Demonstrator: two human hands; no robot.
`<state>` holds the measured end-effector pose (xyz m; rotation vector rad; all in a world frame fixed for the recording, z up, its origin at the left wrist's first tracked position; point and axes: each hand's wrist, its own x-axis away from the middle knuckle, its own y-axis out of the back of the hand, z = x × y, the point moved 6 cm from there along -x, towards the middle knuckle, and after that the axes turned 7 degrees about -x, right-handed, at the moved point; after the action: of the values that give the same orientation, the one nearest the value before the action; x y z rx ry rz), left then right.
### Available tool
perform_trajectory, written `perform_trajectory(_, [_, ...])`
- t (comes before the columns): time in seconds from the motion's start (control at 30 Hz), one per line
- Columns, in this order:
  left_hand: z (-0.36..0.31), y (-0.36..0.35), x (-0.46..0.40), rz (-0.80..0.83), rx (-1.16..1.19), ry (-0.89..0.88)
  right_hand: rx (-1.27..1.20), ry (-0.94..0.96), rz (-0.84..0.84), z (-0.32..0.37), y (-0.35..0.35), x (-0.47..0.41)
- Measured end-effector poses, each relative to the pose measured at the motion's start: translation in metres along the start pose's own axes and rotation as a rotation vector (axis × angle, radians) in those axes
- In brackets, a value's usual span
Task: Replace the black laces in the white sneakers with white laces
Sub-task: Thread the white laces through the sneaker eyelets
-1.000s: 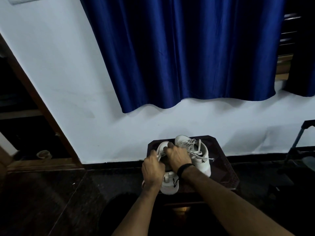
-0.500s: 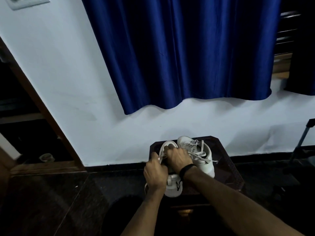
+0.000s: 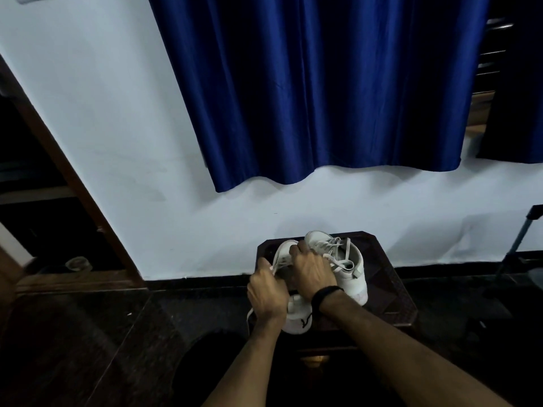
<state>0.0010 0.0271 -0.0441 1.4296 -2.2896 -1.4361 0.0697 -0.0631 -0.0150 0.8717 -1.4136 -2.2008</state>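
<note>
Reaching forward from the bottom edge, two bare forearms converge on a pair of white sneakers set on a small dark table (image 3: 390, 292). The left hand (image 3: 269, 292) is curled into a fist, knuckles up, gripping a white lace (image 3: 274, 267) that runs taut from its thumb side toward the eyelets of the near sneaker (image 3: 296, 318). The right hand (image 3: 313, 270), with a black band (image 3: 324, 295) round its wrist, lies arched over that sneaker's open top, fingers bent down at the lace area; whether they pinch the lace or only press on the shoe cannot be told. The near sneaker's smooth rounded heel points toward the person, and a short black lace end (image 3: 305, 320) hangs against it. Touching it on the right, the far sneaker (image 3: 346, 268) is already threaded with white lace, its loose ends looping over the collar. The table has a glossy, patterned top with clipped corners. Around it spreads a dark polished floor (image 3: 73, 348). Behind stands a matte white wall (image 3: 102, 127), and a satiny blue curtain (image 3: 308, 83) hangs in soft vertical folds with a wavy hem.
</note>
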Motion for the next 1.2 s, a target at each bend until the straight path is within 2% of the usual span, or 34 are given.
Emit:
perform_trajectory(0.13, [-0.002,0.001,-0.003,0.056,-0.065,-0.004,0.127,-0.091,0.118,-0.007,0.021,-0.003])
perform_trajectory(0.2, [-0.003,0.002,-0.009,0.193,-0.136,0.024,0.106,-0.15,0.208,-0.016,0.035,-0.006])
perform_trajectory(0.27, [0.001,0.006,-0.023,0.403,-0.146,0.134,0.006,-0.203,0.262,-0.024,0.053,-0.011])
perform_trajectory(0.33, [-0.001,0.021,-0.039,0.597,-0.024,0.233,-0.115,-0.257,0.335,-0.029,0.07,-0.017])
perform_trajectory(0.4, [-0.013,0.047,-0.058,0.686,0.084,0.222,-0.361,-0.305,0.419,-0.028,0.086,-0.022])
perform_trajectory(0.47, [-0.03,0.08,-0.075,0.687,0.135,0.202,-0.617,-0.357,0.476,-0.025,0.102,-0.029])
perform_trajectory(0.53, [-0.047,0.114,-0.092,0.66,0.187,0.174,-0.768,-0.369,0.507,-0.02,0.121,-0.037])
perform_trajectory(0.67, [-0.081,0.17,-0.118,0.641,0.153,0.088,-0.8,-0.328,0.534,-0.005,0.174,-0.054])
perform_trajectory(0.8, [-0.123,0.216,-0.133,0.584,0.014,-0.083,-0.649,-0.242,0.496,0.013,0.232,-0.067])
perform_trajectory(0.93, [-0.155,0.24,-0.133,0.504,-0.234,-0.272,-0.309,-0.114,0.483,0.038,0.272,-0.071])
perform_trajectory(1.0, [-0.165,0.247,-0.137,0.399,-0.265,-0.335,-0.104,-0.034,0.374,0.048,0.289,-0.073])
perform_trajectory(1.07, [-0.171,0.251,-0.138,0.307,-0.222,-0.387,0.01,0.023,0.164,0.056,0.306,-0.072])
perform_trajectory(1.13, [-0.174,0.249,-0.134,0.293,-0.151,-0.419,-0.038,0.053,0.042,0.062,0.316,-0.072])
perform_trajectory(1.2, [-0.177,0.246,-0.128,0.299,-0.047,-0.426,-0.126,0.085,-0.009,0.067,0.318,-0.073])
